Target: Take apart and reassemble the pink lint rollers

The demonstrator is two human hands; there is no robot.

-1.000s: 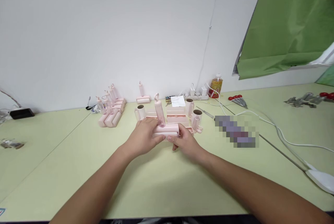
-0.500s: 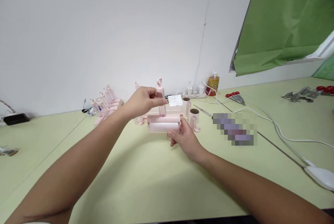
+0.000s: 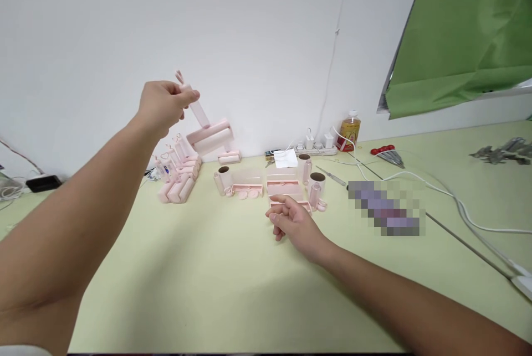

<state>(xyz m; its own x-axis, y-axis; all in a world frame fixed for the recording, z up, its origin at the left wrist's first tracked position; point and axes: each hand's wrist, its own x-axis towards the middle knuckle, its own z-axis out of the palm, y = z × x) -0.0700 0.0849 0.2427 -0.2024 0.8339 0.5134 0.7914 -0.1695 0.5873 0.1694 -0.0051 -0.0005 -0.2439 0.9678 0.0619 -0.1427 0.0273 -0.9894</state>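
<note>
My left hand (image 3: 164,102) grips a pink lint roller (image 3: 211,137) by its clear pink handle, holding it raised and tilted in front of the wall. The handle's loop end sticks up above my fingers, and the white roll faces me. Below it, a group of similar pink lint rollers (image 3: 183,179) lies on the table. My right hand (image 3: 293,226) hovers over the table with loosely curled fingers apart, holding nothing. Just beyond it are pink roller housings (image 3: 285,185), partly hidden by my fingers, and a brown-cored adhesive roll (image 3: 317,184) beside a clear pink handle (image 3: 315,196).
Another brown-cored roll (image 3: 224,179) stands left of the housings. Along the wall are a power strip (image 3: 320,150), a white paper (image 3: 285,158) and a drink bottle (image 3: 349,132). A screwdriver (image 3: 331,176), a blurred-out item (image 3: 382,209) and a white cable (image 3: 444,190) lie to the right.
My left hand has carried the lint roller up and to the left, above the group of rollers. My right hand has let go of its head.
</note>
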